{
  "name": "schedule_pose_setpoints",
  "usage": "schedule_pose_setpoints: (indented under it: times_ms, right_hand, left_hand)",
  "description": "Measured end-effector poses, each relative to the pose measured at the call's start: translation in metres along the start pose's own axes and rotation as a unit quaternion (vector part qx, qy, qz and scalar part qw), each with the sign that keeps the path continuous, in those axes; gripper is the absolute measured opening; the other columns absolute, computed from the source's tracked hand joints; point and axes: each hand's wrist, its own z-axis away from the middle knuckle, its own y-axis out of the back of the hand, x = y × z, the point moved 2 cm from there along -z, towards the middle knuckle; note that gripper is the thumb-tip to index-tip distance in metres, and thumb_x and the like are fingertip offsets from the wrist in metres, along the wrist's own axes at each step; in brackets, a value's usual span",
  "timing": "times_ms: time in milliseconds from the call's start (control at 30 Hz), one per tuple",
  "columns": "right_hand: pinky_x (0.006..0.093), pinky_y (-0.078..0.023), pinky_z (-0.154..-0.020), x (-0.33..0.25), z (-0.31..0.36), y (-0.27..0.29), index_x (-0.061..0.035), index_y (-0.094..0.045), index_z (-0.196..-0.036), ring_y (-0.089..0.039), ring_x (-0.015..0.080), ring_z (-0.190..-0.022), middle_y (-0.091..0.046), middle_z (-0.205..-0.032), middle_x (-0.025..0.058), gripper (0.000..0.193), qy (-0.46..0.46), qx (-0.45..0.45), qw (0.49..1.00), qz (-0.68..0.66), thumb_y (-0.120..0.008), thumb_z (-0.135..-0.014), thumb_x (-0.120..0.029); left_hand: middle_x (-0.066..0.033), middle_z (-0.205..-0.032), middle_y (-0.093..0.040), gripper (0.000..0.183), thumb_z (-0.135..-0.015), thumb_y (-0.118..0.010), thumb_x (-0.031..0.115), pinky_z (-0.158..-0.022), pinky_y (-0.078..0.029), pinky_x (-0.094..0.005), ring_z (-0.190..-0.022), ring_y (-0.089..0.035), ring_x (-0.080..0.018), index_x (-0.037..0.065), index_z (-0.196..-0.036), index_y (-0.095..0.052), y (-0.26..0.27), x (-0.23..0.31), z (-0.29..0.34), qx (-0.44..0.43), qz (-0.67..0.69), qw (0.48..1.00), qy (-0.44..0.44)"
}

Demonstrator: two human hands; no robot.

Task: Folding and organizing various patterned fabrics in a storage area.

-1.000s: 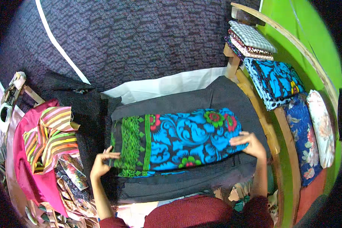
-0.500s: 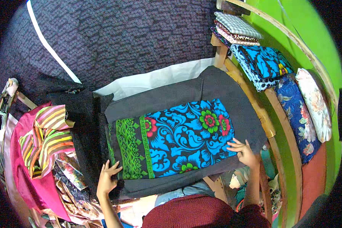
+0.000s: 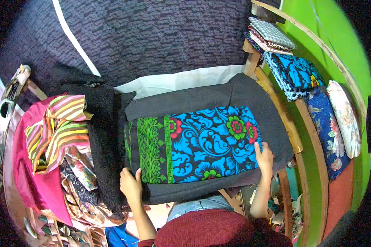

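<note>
Flat blue-and-black cloth with pink and green flowers [image 3: 210, 144]: spread smooth across the middle of the bench topped with dark grey fabric [image 3: 274, 119], its green-patterned border band [image 3: 152, 152] at the left end.
Left hand [image 3: 131, 185]: down at the cloth's near left corner, thumb by the border band, a gap showing between thumb and forefinger; from here I can't tell whether its grip has caught any fabric.
Right hand [image 3: 265, 160]: at the cloth's right end, fingers pointing away from the body; whether that grip pinches the edge or only rests there, I can't make out.
Maroon knitted top [image 3: 204, 228]: worn by the person, who is close against the bench's near side, with pale blue denim [image 3: 200, 206] showing between.
Left side: bunched black cloth [image 3: 105, 152] beside the flowered piece, then a crumpled multicoloured striped cloth [image 3: 68, 127] over a bright pink cloth [image 3: 49, 189], with shiny brown patterned fabric [image 3: 82, 201] nearer the body.
Curved wooden rack [image 3: 315, 144]: on the right, carrying a folded grey-and-white checked cloth [image 3: 272, 32], folded blue-and-black fabric [image 3: 294, 72], navy floral fabric [image 3: 327, 131] and white floral fabric [image 3: 345, 119].
Bright green wall [image 3: 338, 41]: beyond the rack.
Far side: white fabric [image 3: 189, 78] along the bench's back edge, then a large dark scroll-patterned sheet [image 3: 160, 41].
</note>
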Motion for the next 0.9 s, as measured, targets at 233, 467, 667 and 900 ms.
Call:
schedule_pose_setpoints:
  times_ms: [233, 467, 667, 900]
  right_hand:
    - [0.0448, -0.042, -0.08, 0.005, -0.016, -0.02, 0.0066, -0.054, -0.102, -0.055, 0.0434, -0.094, -0.057, -0.093, 0.0313, 0.063, -0.008, -0.026, 1.0, -0.006, -0.052, -0.08, -0.053]
    - [0.0374, -0.041, -0.089, 0.017, -0.023, -0.028, 0.0088, -0.05, -0.114, -0.053, 0.036, -0.106, -0.056, -0.108, 0.0279, 0.068, -0.016, -0.035, 0.999, -0.029, -0.061, -0.076, -0.046]
    - [0.0336, -0.044, -0.073, -0.012, -0.017, 0.014, 0.0042, -0.058, -0.096, -0.06, 0.0257, -0.078, -0.063, -0.086, 0.0172, 0.035, 0.072, -0.068, 0.975, -0.2, -0.064, -0.079, -0.025]
    - [0.0413, -0.045, -0.074, 0.036, -0.001, 0.038, -0.004, -0.055, -0.1, -0.058, 0.0338, -0.081, -0.061, -0.087, 0.0167, 0.037, 0.028, -0.106, 0.99, 0.084, -0.065, -0.076, -0.029]
  left_hand:
    - [-0.0099, -0.059, -0.049, 0.019, -0.082, -0.059, 0.015, -0.052, -0.037, -0.0286, -0.054, -0.041, -0.0123, -0.003, -0.081, -0.052, 0.012, -0.02, 0.0, -0.026, 0.346, 0.938, 0.03]
    - [-0.0169, -0.067, -0.056, 0.021, -0.079, -0.059, 0.015, -0.059, -0.042, -0.0338, -0.058, -0.053, -0.0271, -0.003, -0.086, -0.051, -0.001, -0.041, 0.004, -0.083, 0.235, 0.968, -0.03]
    - [-0.0134, -0.061, -0.049, 0.023, -0.079, -0.057, 0.015, -0.053, -0.039, -0.0341, -0.052, -0.045, -0.0208, 0.0, -0.094, -0.047, 0.018, -0.047, 0.005, -0.184, 0.263, 0.945, -0.055]
    - [-0.013, -0.077, -0.06, 0.037, -0.063, -0.071, 0.019, -0.066, -0.047, -0.0394, -0.076, -0.061, -0.0297, 0.007, -0.095, -0.055, 0.046, -0.026, 0.016, -0.319, -0.034, 0.944, -0.077]
